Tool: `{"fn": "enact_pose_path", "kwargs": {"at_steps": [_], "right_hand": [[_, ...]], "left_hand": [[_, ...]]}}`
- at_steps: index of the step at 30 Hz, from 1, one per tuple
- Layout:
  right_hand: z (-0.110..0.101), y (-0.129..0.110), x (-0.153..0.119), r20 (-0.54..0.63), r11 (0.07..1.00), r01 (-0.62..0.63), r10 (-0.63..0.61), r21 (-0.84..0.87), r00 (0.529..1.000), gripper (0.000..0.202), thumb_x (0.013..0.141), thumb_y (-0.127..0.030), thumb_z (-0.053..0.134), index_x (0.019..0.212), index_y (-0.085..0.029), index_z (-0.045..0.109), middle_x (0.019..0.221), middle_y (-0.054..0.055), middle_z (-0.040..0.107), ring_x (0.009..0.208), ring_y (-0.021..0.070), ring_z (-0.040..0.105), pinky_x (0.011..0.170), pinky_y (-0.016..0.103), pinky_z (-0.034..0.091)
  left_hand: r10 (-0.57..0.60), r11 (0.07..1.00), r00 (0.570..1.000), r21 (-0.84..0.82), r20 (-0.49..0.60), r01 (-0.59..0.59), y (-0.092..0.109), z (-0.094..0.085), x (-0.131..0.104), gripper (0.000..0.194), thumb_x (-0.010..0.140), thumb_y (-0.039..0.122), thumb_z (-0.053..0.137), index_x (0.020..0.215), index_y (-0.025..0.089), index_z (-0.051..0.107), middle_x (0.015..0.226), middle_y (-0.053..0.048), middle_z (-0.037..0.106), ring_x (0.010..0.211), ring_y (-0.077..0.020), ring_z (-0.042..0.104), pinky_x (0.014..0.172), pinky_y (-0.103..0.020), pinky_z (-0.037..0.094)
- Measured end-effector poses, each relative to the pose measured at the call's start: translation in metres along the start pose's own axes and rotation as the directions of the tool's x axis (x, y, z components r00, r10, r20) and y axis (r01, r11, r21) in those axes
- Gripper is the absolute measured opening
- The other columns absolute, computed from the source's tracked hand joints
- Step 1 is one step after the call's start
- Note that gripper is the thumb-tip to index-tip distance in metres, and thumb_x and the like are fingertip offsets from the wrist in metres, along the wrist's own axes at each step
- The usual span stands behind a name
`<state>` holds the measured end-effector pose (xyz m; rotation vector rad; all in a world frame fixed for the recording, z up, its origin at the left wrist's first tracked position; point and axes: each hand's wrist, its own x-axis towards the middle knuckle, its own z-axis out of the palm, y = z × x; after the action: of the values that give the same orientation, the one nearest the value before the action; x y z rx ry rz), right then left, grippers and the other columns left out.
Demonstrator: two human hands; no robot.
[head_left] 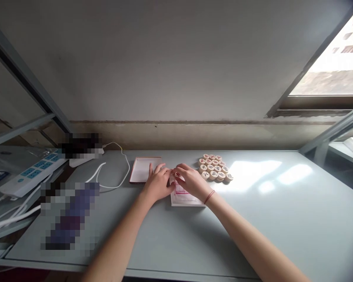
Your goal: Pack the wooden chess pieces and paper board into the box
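My right hand is over a shallow white box, its fingers closed around a round wooden Chinese chess piece with a red character on top. In the box lies a folded white sheet with pink-red lines. My left hand is at the box's left side, its fingers spread, with fingertips close to the piece; whether they touch it I cannot tell. Right of the box, several Chinese chess pieces stand in stacked rows, red characters at the back, black in front. Behind my left hand lies a red-edged box lid, white inside.
A white power strip with blue sockets and white cables lies on the left of the grey desk. A blurred-out item is at the front left. A wall runs behind; sunlight falls on the desk's right.
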<state>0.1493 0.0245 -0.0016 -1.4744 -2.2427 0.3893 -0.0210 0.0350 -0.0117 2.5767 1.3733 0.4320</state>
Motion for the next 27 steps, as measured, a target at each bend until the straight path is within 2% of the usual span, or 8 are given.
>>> {"fn": "enact_pose_path", "kwargs": {"at_steps": [6, 12, 16, 27], "right_hand": [[-0.002, 0.011, -0.006, -0.05, 0.996, -0.052, 0.056, 0.073, 0.997, 0.026, 0.086, -0.018, 0.055, 0.111, -0.021, 0.06, 0.105, 0.006, 0.063, 0.079, 0.0152, 0.063, 0.069, 0.026, 0.048], [0.003, 0.013, -0.007, -0.034, 0.988, -0.065, 0.071, 0.142, 0.997, 0.021, 0.084, -0.015, 0.055, 0.104, -0.02, 0.061, 0.1, 0.006, 0.065, 0.074, 0.014, 0.063, 0.065, 0.024, 0.049], [0.004, 0.012, -0.007, -0.031, 0.982, -0.071, 0.078, 0.176, 0.996, 0.021, 0.084, -0.014, 0.053, 0.102, -0.02, 0.062, 0.097, 0.005, 0.065, 0.07, 0.0128, 0.063, 0.063, 0.023, 0.049], [0.003, 0.013, -0.009, -0.041, 0.978, -0.092, 0.101, 0.186, 0.994, 0.018, 0.085, -0.018, 0.053, 0.102, -0.02, 0.061, 0.098, 0.005, 0.065, 0.074, 0.0139, 0.064, 0.066, 0.024, 0.05]], "left_hand": [[-0.063, 0.998, 0.997, 0.018, -0.048, 0.064, 0.006, 0.006, 0.005, 0.034, 0.081, 0.033, 0.058, 0.115, 0.028, 0.059, 0.113, -0.004, 0.065, 0.126, -0.0302, 0.042, 0.11, -0.064, 0.012], [-0.068, 0.992, 0.987, 0.098, -0.147, 0.083, 0.015, 0.008, 0.009, 0.014, 0.083, 0.023, 0.058, 0.095, 0.027, 0.065, 0.104, -0.003, 0.065, 0.112, -0.0253, 0.05, 0.11, -0.059, 0.017], [-0.077, 0.988, 0.986, 0.118, -0.15, 0.096, 0.017, 0.007, 0.009, 0.01, 0.085, 0.024, 0.058, 0.091, 0.026, 0.066, 0.098, -0.003, 0.065, 0.106, -0.0241, 0.052, 0.107, -0.056, 0.023], [-0.059, 0.996, 0.984, 0.055, -0.167, 0.069, 0.013, 0.006, 0.011, 0.014, 0.09, 0.027, 0.053, 0.088, 0.025, 0.067, 0.088, -0.001, 0.069, 0.099, -0.0202, 0.056, 0.108, -0.053, 0.023]]}}
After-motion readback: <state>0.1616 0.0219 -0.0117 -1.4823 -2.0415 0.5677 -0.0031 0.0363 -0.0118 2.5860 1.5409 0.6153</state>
